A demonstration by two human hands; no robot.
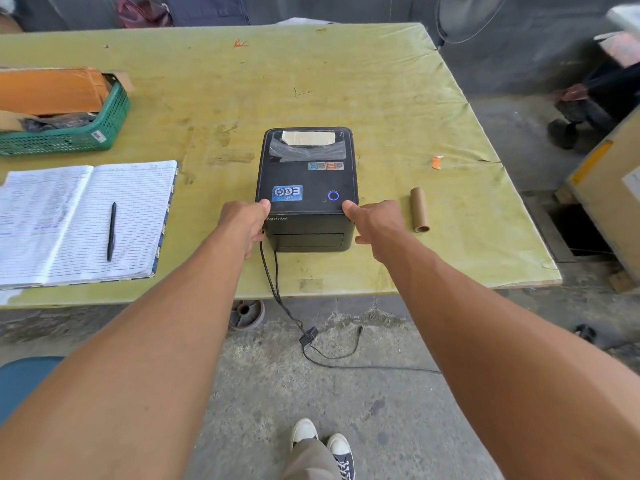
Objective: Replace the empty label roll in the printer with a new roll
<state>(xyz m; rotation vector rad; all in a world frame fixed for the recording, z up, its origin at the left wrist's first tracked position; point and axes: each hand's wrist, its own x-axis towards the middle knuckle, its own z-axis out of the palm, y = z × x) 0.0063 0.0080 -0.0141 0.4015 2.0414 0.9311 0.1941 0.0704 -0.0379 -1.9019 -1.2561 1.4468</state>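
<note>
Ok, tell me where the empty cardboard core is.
The cardboard core lies on the green table, just right of the printer, beyond the right hand.

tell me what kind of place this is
Probably a warehouse or shipping workshop: a label printer on a worn table, a handwritten ledger, a basket of packing material, and a bare concrete floor.

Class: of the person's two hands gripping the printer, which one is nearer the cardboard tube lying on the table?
The right hand. It grips the printer on the side where the cardboard tube lies; the left hand is across the printer, towards the notebook.
</note>
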